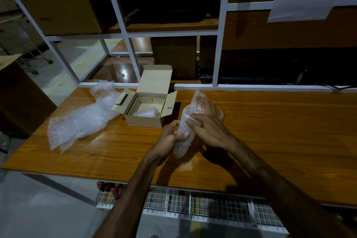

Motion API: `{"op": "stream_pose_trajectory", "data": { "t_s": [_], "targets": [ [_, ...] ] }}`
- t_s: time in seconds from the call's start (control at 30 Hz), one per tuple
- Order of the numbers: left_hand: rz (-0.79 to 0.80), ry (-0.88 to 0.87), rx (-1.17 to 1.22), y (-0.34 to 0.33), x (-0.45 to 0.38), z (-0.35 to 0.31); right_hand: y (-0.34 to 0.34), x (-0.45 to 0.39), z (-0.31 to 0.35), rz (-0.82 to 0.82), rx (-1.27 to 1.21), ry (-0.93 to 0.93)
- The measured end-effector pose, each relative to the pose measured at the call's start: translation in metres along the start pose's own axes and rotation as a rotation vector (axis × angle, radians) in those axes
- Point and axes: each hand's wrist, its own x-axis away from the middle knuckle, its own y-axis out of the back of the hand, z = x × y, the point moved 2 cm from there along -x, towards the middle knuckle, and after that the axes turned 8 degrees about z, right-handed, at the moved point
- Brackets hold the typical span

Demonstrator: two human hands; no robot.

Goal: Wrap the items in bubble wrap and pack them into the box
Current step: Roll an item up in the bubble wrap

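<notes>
2 hands on 1 wrapped bundle (pixel 185 121), held above the table (pixel 270 131). Left hand (pixel 172 137) curled around the lower end, thumb across the wrap. Right hand (pixel 207 120) laid over the upper half, fingers bent loosely against the bubble wrap, apparently rolling or smoothing it rather than clamping. Contents not discernible through the plastic. Long axis stood near upright, tilted slightly, top end away from the body. Open box (pixel 146 110) sat just beyond and to the left of the left hand, flaps spread, 1 wrapped piece (pixel 146 112) already inside. Left hand nearer the box; likely a short carry forward-left, with the bundle tipped flat to fit. Loose bubble wrap (pixel 83 118) lay further left, well apart from both hands.
</notes>
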Motion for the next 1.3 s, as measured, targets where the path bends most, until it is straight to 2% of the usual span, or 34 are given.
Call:
{"op": "stream_pose_trajectory", "data": {
  "t_s": [0.17,0.2,0.27,0.3,0.37,0.43,0.63,0.7,0.83,0.97,1.07,1.3],
  "targets": [
    [-0.014,0.003,0.058,-0.002,-0.002,-0.002,0.0,0.01,0.007,-0.365,-0.447,-0.254],
    [-0.018,0.005,0.06,-0.002,-0.002,-0.002,-0.001,0.01,0.007,-0.36,-0.556,-0.324],
    [-0.016,0.01,0.052,-0.002,-0.001,-0.001,-0.004,0.006,0.005,-0.236,-0.893,-0.394],
    [-0.011,0.012,0.04,-0.001,-0.001,0.0,-0.006,0.003,0.001,-0.152,-1.064,-0.374],
    [0.003,0.016,0.028,-0.002,-0.001,0.0,-0.006,-0.002,-0.002,-0.055,-1.225,-0.308],
    [0.006,0.022,0.032,-0.004,0.001,0.0,-0.005,-0.004,-0.002,-0.054,-1.179,-0.235],
    [0.029,0.002,0.035,-0.005,0.006,-0.002,-0.004,-0.001,0.002,-0.151,-0.682,-0.009],
    [0.041,-0.001,0.022,-0.003,0.009,-0.004,-0.001,0.002,0.003,-0.11,-0.547,0.023],
    [0.03,-0.013,-0.03,-0.001,0.017,-0.009,0.003,0.009,-0.004,0.073,-0.198,0.002],
    [-0.005,-0.035,-0.101,-0.004,0.022,-0.014,0.004,0.007,-0.007,0.128,-0.22,0.108],
    [-0.047,-0.055,-0.147,-0.005,0.022,-0.016,0.002,0.006,-0.01,0.163,-0.223,0.106],
    [-0.03,-0.275,-0.421,-0.006,0.022,-0.031,0.003,0.008,-0.01,0.222,-0.268,0.148]
  ]
}}
